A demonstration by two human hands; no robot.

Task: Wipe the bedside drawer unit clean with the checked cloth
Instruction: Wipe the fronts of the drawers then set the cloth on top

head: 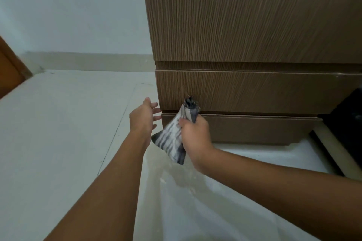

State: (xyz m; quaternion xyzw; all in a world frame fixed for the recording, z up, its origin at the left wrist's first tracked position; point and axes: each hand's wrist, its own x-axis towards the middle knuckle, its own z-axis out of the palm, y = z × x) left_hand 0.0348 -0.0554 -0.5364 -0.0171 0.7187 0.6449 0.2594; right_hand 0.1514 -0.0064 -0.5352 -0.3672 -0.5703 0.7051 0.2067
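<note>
Drawer unit [252, 25]: brown wood-grain laminate, vertical ribbed texture, filling the upper right of the view; two stacked drawer fronts showing in full, a third cut off at the top edge, and a recessed plinth [254, 129] running along its base, all standing on the floor

Floor [58, 123]: pale, glossy tile, stretching left of the drawer unit and towards the viewer, with a thin dark joint line running diagonally away from the unit's lower left corner; faint smears showing in front of the plinth

Wall [68, 6]: plain pale grey, standing left of the drawer unit, with a beige skirting strip [88, 60] meeting the floor along its foot

Wooden edge [9, 72]: orange-brown, slanting in far left of the drawer unit; what it belongs to cannot be told

Dark item [348, 119]: black, with a pale edge below it, sitting at the unit's lower right; blurred, not identifiable

Checked cloth [170, 139]: grey and white, bunched, its upper tip reaching the lowest full drawer front near the unit's left corner, the rest hanging down in front of the plinth

Right hand [195, 135]: closing in a fist around the middle of the checked cloth, directly in front of the plinth

Left hand [143, 117]: holding nothing, fingers spread and loosely curved, hovering just beside the unit's lower left corner, apart from the cloth
</note>
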